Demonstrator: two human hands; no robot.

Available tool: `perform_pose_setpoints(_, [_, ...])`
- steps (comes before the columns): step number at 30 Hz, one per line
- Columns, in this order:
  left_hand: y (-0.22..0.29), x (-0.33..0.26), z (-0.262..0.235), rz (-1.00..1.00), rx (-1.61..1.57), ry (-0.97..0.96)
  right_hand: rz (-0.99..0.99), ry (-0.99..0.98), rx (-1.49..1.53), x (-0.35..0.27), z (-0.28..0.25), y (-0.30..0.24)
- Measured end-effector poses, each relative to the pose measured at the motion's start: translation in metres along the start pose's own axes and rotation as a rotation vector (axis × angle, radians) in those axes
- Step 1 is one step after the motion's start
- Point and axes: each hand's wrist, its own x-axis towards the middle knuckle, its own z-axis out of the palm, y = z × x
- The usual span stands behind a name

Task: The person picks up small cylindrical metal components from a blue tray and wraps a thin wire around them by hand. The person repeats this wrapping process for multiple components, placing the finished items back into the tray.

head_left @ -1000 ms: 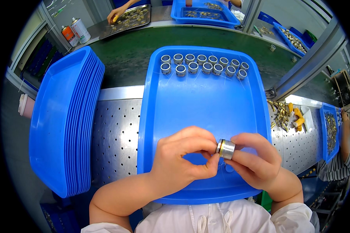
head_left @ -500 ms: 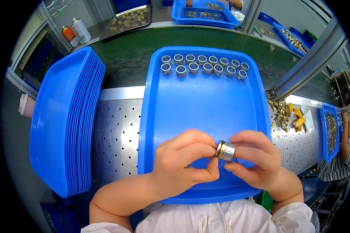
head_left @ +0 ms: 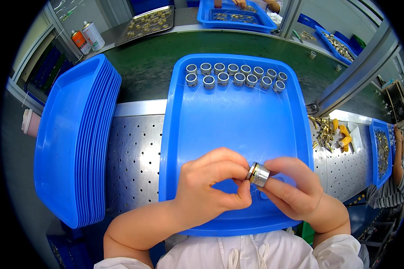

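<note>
Two bare hands are meeting over the near end of a large blue plastic tray (head_left: 238, 125), both pinching one small silver metal ring with a brass-coloured edge (head_left: 258, 174). Left hand (head_left: 211, 188) is curling its fingers around the ring's left side, thumb underneath. Right hand (head_left: 296, 190) is gripping the right side with fingertips closed on it. Ring is sitting just above the tray floor, tilted. Two short rows of matching silver metal rings (head_left: 235, 75) are standing at the tray's far end, well apart from the hands. Tall stack of empty blue trays (head_left: 72, 139) is lying on the left, on the perforated steel bench (head_left: 132, 152). Heap of small brass and yellow parts (head_left: 330, 132) is resting just right of the tray.
</note>
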Motion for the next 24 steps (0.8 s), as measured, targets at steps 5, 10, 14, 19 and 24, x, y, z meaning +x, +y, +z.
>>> perform_pose_setpoints(5, [0.0,-0.0019,0.0006,0.112,0.103,0.046,0.149,0.067,0.164,0.0024,0.0034,-0.0041])
perform_pose_setpoints(10, [-0.0008,0.0009,0.0039,0.065,0.037,0.049,0.126,0.057,0.111,0.0027,0.001,-0.0031])
perform_pose_setpoints(14, [-0.0031,0.0004,0.0024,0.089,0.079,0.031,0.09,0.058,0.066,0.0017,0.0025,-0.002])
perform_pose_setpoints(19, [-0.0002,-0.0012,0.0008,0.153,0.143,0.038,0.202,0.052,0.171,0.0042,0.0012,-0.0065])
perform_pose_setpoints(24, [-0.0002,0.0022,0.0019,0.09,0.08,0.015,0.213,0.061,0.135,0.0012,0.0019,-0.0027])
